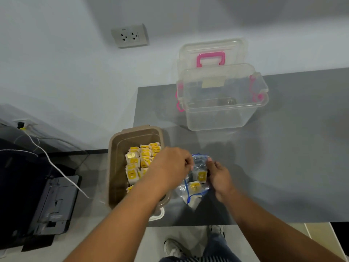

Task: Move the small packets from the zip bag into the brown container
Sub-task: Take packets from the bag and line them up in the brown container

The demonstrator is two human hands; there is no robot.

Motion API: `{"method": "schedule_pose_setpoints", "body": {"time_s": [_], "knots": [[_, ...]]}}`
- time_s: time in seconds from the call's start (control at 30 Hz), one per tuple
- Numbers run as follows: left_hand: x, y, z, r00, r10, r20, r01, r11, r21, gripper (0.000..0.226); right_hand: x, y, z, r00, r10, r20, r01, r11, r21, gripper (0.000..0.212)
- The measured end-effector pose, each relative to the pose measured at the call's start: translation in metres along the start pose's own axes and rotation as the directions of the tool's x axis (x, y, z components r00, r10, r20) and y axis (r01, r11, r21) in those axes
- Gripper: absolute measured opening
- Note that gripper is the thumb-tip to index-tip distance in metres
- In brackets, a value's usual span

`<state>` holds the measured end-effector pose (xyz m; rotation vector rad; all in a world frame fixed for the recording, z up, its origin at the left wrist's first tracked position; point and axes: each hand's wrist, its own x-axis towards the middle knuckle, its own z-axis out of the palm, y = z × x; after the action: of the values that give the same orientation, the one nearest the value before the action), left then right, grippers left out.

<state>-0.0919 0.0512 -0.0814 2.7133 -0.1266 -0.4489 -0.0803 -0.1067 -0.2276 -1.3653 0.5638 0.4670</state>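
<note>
packets: at least two remain in the zip bag, which lies on the tabletop just right of the brown container. stored packets stand in rows inside the container.

left hand: grip curled and pinching the bag mouth on the side nearest the container. right hand: grip pinching the far side, so the mouth is held apart.

handling, as judged: packets are light, small and soft-wrapped, and crush easily; take each by its flat faces. bag film is thin, limp and slippery; hold it at the stiffer blue zip rim.

writing: each packet has a yellow label, print too blurred to read. the clear box beyond the container bears a pale tape strip, nothing legible.
</note>
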Motion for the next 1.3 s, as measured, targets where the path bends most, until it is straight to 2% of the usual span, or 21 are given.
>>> {"method": "schedule_pose_setpoints", "body": {"time_s": [0.1,0.17,0.3,0.43,0.53,0.63,0.87,1.0,1.07,1.17,1.3], "knots": [[0.016,0.016,0.021,1.000,-0.004,0.007,0.004,0.996,0.092,0.017,0.002,-0.006,-0.005,0.999,0.017,0.049,-0.017,1.000,-0.002,0.037],[0.026,0.023,0.033,1.000,-0.007,0.007,0.006,0.997,0.078,0.018,0.004,-0.013,-0.008,0.997,0.029,0.076,-0.029,1.000,-0.001,0.038],[0.038,0.030,0.055,1.000,-0.021,0.016,0.021,0.999,0.047,0.022,0.010,-0.027,-0.015,0.980,0.024,0.195,-0.038,0.997,0.070,0.055],[0.042,0.033,0.063,0.998,-0.052,-0.036,0.049,0.995,-0.088,0.023,0.022,-0.037,-0.027,0.968,0.069,0.243,-0.083,0.995,0.047,0.038],[0.046,0.033,0.069,0.999,-0.030,-0.041,0.025,0.993,-0.117,0.028,0.029,-0.043,-0.032,0.958,0.109,0.265,-0.123,0.992,0.036,0.038],[0.050,0.034,0.074,0.995,-0.069,-0.072,0.059,0.989,-0.136,0.024,0.035,-0.046,-0.034,0.944,0.145,0.298,-0.153,0.988,0.003,0.038],[0.054,0.035,0.081,0.978,-0.127,-0.168,0.103,0.984,-0.144,0.003,0.041,-0.050,-0.039,0.948,0.144,0.283,-0.125,0.988,-0.085,0.032],[0.055,0.037,0.081,0.962,-0.179,-0.204,0.159,0.981,-0.114,0.007,0.039,-0.055,-0.039,0.954,0.107,0.280,-0.055,0.980,-0.190,0.020],[0.055,0.037,0.080,0.944,-0.201,-0.261,0.168,0.975,-0.145,0.008,0.035,-0.060,-0.037,0.958,0.092,0.271,-0.033,0.976,-0.216,0.023],[0.058,0.036,0.079,0.905,-0.263,-0.333,0.186,0.952,-0.245,0.006,0.029,-0.067,-0.035,0.956,0.146,0.255,-0.064,0.950,-0.305,0.029],[0.061,0.031,0.075,0.916,-0.300,-0.267,0.246,0.945,-0.217,0.008,0.034,-0.067,-0.032,0.964,0.144,0.226,-0.047,0.921,-0.386,0.024]]}}
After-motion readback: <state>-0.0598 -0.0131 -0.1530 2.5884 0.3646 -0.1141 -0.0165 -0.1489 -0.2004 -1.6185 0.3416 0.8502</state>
